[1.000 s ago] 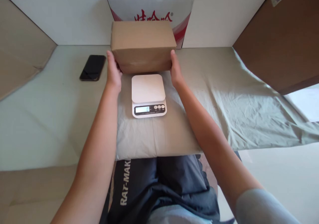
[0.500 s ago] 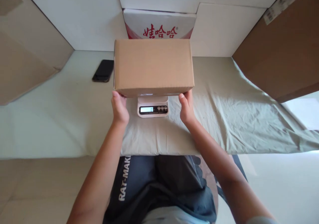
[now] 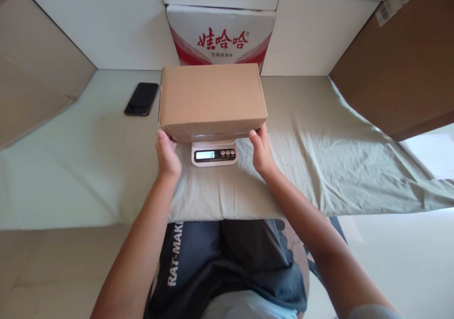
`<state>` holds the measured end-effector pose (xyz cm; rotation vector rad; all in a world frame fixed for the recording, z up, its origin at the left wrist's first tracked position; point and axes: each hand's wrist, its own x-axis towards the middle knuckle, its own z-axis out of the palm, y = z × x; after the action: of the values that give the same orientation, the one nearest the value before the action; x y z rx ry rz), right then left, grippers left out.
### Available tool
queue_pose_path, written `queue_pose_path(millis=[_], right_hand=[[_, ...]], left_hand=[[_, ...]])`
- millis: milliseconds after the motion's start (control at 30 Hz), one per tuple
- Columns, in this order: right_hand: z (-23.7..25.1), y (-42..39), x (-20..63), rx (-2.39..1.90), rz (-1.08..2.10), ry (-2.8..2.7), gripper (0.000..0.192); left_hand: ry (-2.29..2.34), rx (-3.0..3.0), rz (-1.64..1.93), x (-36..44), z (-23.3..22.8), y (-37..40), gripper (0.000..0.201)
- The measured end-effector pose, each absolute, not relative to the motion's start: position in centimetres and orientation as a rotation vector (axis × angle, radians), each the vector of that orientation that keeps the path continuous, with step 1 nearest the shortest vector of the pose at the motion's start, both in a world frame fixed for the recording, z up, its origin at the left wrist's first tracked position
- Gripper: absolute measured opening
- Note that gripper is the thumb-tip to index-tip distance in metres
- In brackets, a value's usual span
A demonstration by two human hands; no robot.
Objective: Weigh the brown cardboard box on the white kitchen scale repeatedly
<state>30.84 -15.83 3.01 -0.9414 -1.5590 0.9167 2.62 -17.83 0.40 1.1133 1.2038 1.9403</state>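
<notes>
A closed brown cardboard box (image 3: 213, 94) is held between my two hands over a white digital scale (image 3: 214, 154). My left hand (image 3: 167, 156) grips the box's near left corner, thumb on the front face and fingers hidden beneath. At the near right corner my right hand (image 3: 261, 149) holds it the same way. The scale's lit display reads 0, with several round buttons to its right. The box hides the weighing plate, and I cannot tell whether the two touch.
A black phone (image 3: 142, 99) lies left of the box on the pale green cloth (image 3: 88, 168). Behind stands a white and red carton (image 3: 220, 33) with Chinese lettering, among white panels. Large brown cardboard sheets rise at the left (image 3: 39, 64) and right (image 3: 400, 68).
The box has come down closer to the scale, both hands still on it, and more of the red-lettered carton shows behind. The display still reads 0. My view has shifted slightly.
</notes>
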Motion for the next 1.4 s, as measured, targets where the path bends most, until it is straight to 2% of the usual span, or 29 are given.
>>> queue_pose_path(millis=[433, 633, 900, 1400], right_hand=[[2.8, -15.6, 30.9, -0.964, 0.947, -1.537, 0.109], [2.5, -15.6, 31.1, -0.958, 0.946, -1.547, 0.103], [3.0, -15.4, 31.0, -0.958, 0.953, -1.537, 0.111], [3.6, -15.4, 30.7, -0.957, 0.982, -1.527, 0.110]], left_hand=[[1.196, 1.094, 1.915, 2.5, 0.1, -17.7, 0.094], [1.209, 1.122, 1.928, 2.6, 0.0, -17.7, 0.086], [1.184, 1.134, 1.892, 2.4, 0.0, -17.6, 0.089], [1.183, 1.130, 1.864, 2.4, 0.4, -17.5, 0.088]])
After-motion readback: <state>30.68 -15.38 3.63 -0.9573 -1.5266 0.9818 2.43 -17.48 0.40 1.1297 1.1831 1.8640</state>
